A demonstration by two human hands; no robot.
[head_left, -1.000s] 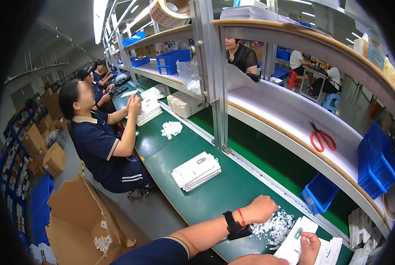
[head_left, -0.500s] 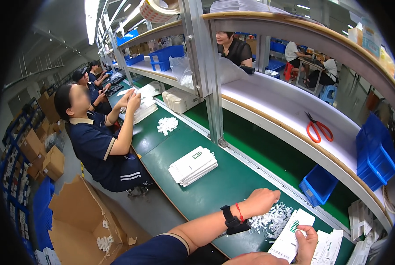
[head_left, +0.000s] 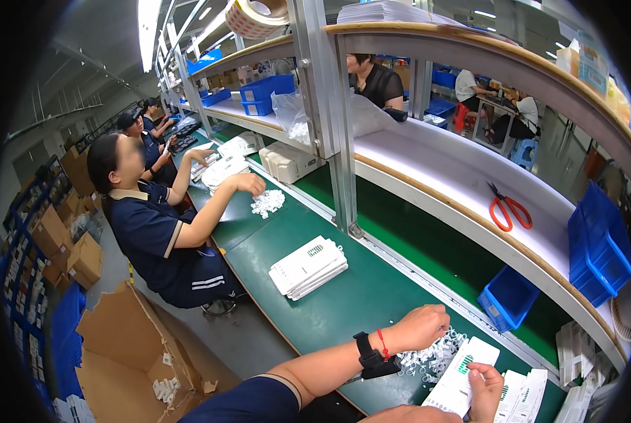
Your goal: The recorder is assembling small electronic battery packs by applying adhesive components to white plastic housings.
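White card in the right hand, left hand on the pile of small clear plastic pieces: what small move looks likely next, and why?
Probably the left hand pinches one piece out of the pile of small clear plastic pieces and carries it across to the white card. That hand rests closed on the pile, and the right hand holds the card up right beside it.

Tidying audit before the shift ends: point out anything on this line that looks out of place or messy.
One oddity: a torn-open cardboard box lies flattened on the floor behind the bench, with small white parts spilled on it. The white clips by the left hand are a loose heap, the card stack is slightly fanned. The red scissors lie alone on the shelf.
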